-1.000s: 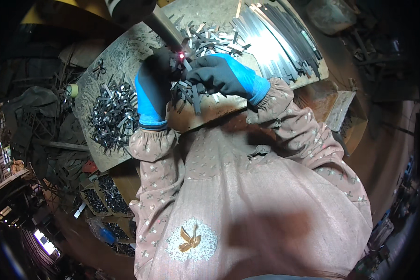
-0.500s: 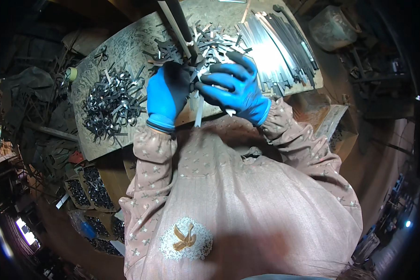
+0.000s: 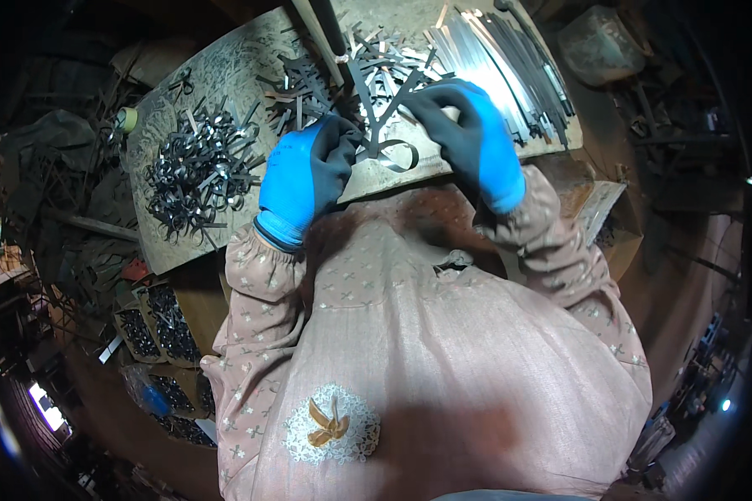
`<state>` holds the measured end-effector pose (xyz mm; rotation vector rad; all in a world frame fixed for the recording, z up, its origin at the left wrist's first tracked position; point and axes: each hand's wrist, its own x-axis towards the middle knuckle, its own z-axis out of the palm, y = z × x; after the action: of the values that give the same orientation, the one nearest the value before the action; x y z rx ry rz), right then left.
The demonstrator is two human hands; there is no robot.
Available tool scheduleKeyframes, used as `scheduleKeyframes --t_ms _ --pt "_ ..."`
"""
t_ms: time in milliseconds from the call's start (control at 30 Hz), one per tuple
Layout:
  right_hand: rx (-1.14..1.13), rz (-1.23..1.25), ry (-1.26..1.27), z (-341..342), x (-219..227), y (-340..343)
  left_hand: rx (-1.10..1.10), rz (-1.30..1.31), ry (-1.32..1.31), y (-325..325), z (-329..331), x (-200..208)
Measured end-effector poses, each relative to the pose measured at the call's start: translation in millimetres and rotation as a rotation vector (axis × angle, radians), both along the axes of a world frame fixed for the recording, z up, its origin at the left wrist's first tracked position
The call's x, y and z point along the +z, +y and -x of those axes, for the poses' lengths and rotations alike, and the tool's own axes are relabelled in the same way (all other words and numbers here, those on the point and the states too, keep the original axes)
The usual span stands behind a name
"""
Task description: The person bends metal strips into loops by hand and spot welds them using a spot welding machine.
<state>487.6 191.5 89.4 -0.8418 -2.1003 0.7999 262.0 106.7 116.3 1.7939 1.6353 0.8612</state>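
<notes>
Both my hands wear blue gloves with dark grey fingers. My left hand [image 3: 309, 167] is closed beside a bent dark metal strip [image 3: 374, 125], its fingertips against the strip's lower part. This strip has a round loop at the bottom and two ends spreading upward in a V. My right hand [image 3: 472, 138] is closed, with its bunched fingertips at the strip's right arm. Just above, a dark upright rod with a paler bar [image 3: 319, 37] comes down to the worktable [image 3: 226, 71]. Behind the strip lies a heap of short metal strips [image 3: 305, 88].
A pile of shiny curled metal pieces [image 3: 200, 175] covers the table's left side. Long straight metal strips [image 3: 510, 75] lie side by side at the right. A roll of tape [image 3: 127, 119] sits at the left edge. Boxes of small dark parts [image 3: 171, 321] stand lower left.
My right hand has moved right, its spread fingers drawing together. My left hand has shifted slightly down. The looped strip now shows between my hands.
</notes>
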Motion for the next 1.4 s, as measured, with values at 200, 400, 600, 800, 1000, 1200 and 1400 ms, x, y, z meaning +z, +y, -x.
scheduleKeyframes --t_ms 200,400,600,800,1000,1200,1400 --pt "-0.2 -0.845 -0.436 -3 39 -15 -0.031 0.155 -0.318 -2 -13 9" --pt "0.262 0.895 0.221 8 -26 -23 0.168 -0.263 -0.22 13 -20 -4" --pt "0.416 0.357 0.157 29 -17 -20 0.263 -0.392 -0.035 29 -7 -12" --pt "0.396 0.175 0.076 45 -19 13 0.354 -0.392 0.023 69 6 -22" --pt "0.462 0.267 0.218 60 -20 32 0.347 -0.277 -0.002 91 26 -28" --pt "0.474 0.339 0.206 59 -21 38 0.338 -0.103 0.032 101 24 -11" --pt "0.465 0.239 0.167 62 -21 35 -0.125 -0.464 0.71 98 53 -16"
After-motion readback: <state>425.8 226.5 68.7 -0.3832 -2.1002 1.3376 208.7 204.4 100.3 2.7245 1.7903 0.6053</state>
